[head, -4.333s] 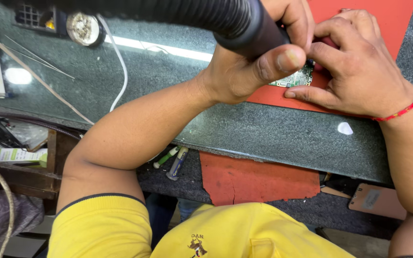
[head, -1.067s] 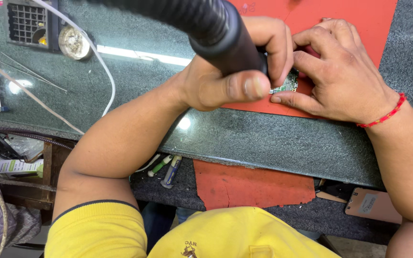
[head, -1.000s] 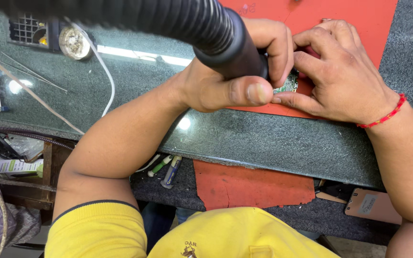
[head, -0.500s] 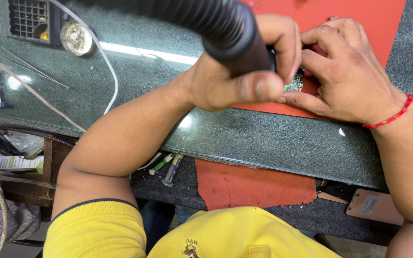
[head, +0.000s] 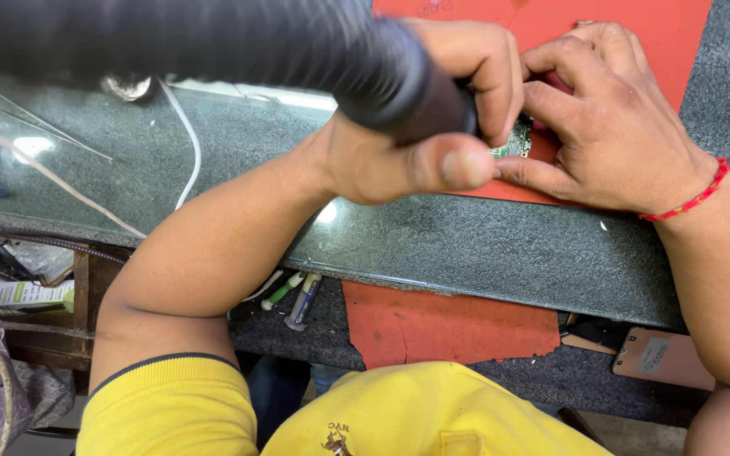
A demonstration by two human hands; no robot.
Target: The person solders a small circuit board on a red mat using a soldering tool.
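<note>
My left hand (head: 420, 139) is wrapped around a thick black ribbed tool handle (head: 238, 42) that runs in from the upper left and points down at a small green circuit board (head: 517, 142). The board lies on a red mat (head: 635, 34) and is mostly hidden between my hands. My right hand (head: 610, 118), with a red thread band at the wrist, presses its fingers on the board and mat beside the tool's tip. The tip itself is hidden.
The dark granite worktop (head: 466, 245) has a white cable (head: 186, 143) and thin wires at the left. A lower shelf holds a torn red mat piece (head: 449, 325), pens and tools (head: 297, 295). A brown phone-shaped part (head: 661, 359) lies at lower right.
The black tool handle has swung lower and closer to the camera, covering more of the upper left. Both hands stay on the board at the red mat.
</note>
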